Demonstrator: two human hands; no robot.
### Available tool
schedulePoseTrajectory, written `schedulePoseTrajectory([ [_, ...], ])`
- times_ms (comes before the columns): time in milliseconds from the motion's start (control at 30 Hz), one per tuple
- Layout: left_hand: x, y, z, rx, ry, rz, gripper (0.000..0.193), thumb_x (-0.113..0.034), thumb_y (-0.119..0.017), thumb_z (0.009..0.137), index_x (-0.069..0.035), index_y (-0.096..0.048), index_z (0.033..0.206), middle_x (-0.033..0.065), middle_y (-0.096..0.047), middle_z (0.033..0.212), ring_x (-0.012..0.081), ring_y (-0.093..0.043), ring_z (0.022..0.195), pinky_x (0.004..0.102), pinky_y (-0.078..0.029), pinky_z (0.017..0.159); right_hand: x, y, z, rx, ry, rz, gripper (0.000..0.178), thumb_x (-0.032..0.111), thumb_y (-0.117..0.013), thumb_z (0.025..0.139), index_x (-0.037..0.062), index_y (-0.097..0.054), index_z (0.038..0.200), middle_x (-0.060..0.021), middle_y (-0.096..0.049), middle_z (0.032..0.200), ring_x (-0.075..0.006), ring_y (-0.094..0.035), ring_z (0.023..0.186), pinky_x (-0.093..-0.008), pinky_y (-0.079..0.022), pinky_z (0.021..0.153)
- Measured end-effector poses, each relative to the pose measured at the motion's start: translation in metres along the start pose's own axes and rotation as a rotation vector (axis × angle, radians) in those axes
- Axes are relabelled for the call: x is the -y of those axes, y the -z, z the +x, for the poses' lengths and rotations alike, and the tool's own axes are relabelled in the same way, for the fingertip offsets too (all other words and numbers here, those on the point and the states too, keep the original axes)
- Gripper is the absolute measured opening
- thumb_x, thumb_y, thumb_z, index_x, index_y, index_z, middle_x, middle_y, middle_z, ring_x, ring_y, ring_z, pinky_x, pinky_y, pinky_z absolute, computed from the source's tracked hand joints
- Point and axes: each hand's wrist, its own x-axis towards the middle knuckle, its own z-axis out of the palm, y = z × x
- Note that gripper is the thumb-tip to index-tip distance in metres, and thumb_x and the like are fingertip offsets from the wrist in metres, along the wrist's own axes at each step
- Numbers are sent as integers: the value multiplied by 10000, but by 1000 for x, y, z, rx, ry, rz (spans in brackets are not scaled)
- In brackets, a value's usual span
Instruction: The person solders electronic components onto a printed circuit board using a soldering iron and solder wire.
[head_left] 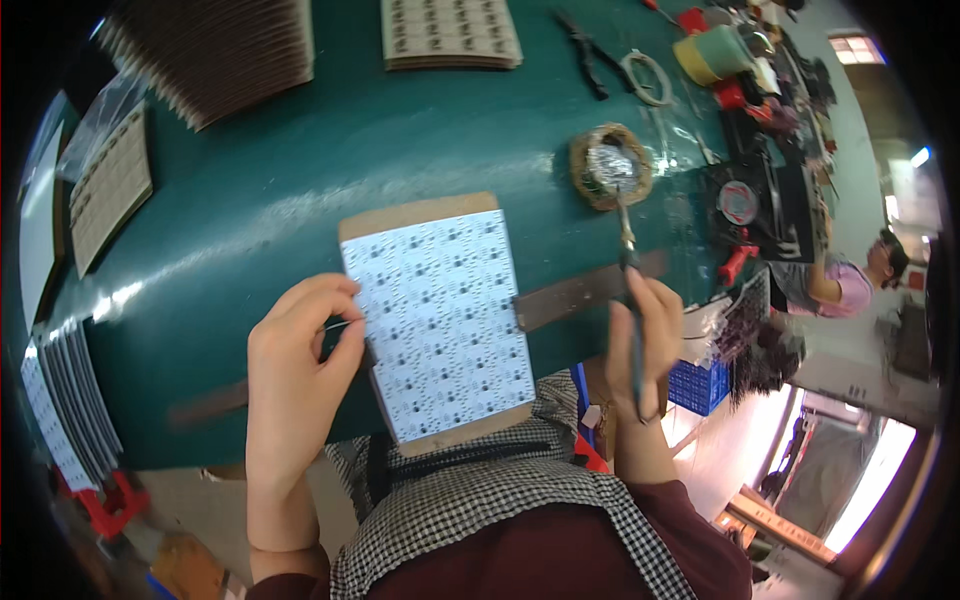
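Note:
A white circuit panel (pixel 440 320) with many small dark pads lies on a brown board (pixel 415 216) at the near edge of the green table (pixel 300 190). My left hand (pixel 295 370) rests at the panel's left edge and pinches a thin wire (pixel 338 324). My right hand (pixel 640 350) grips a soldering iron (pixel 628 250) like a pen. Its tip points away from me into a round brown holder with shiny metal wool (pixel 610 165), to the right of the panel.
Stacks of brown boards (pixel 215 50) and panels (pixel 450 35) lie at the far edge, more panels (pixel 65 400) at the left. Pliers (pixel 585 50), a solder coil (pixel 648 78), tape rolls (pixel 712 55) and a small fan (pixel 738 203) crowd the right. Another person (pixel 850 280) sits far right.

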Motion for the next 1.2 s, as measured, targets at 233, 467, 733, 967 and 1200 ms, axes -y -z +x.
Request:
schedulePoseTrajectory([
  [233, 5, -8, 4, -13, -112, 47, 120, 51, -645, 750, 19, -619, 863, 65, -682, 1034, 88, -363, 550, 233, -363, 531, 58, 12, 18, 142, 242, 687, 218, 69, -640, 793, -80, -671, 949, -138, -653, 704, -251, -629, 551, -318, -491, 477],
  [467, 8, -7, 3, -11, -105, 53, 116, 63, -646, 749, 17, -636, 855, 59, -680, 1011, 83, -379, 554, 235, -367, 521, 73, -2, 20, 219, 186, 725, 217, 20, -658, 741, -55, -681, 943, -131, -657, 697, -238, -628, 536, -306, -489, 468],
  [733, 10, -9, 2, -34, -131, 98, 117, 54, -647, 749, 19, -638, 860, 58, -674, 1011, 80, -398, 557, 231, -387, 527, 80, -5, 20, 296, 166, 702, 244, 10, -686, 723, -41, -686, 962, -130, -668, 739, -234, -638, 572, -307, -492, 495],
  [967, 8, -9, 2, -17, -122, 118, 106, 46, -647, 752, 19, -640, 855, 58, -674, 1008, 83, -393, 545, 234, -383, 522, 81, -3, 23, 324, 169, 690, 259, 6, -691, 718, -37, -685, 974, -125, -665, 745, -236, -641, 587, -309, -496, 503],
  [1200, 8, -6, 3, -25, -108, 83, 75, 21, -644, 774, 31, -636, 848, 96, -680, 1008, 189, -505, 697, 290, -426, 616, 79, 4, 14, 240, 185, 683, 222, 19, -665, 732, -40, -680, 946, -113, -649, 692, -223, -617, 533, -297, -478, 465],
])
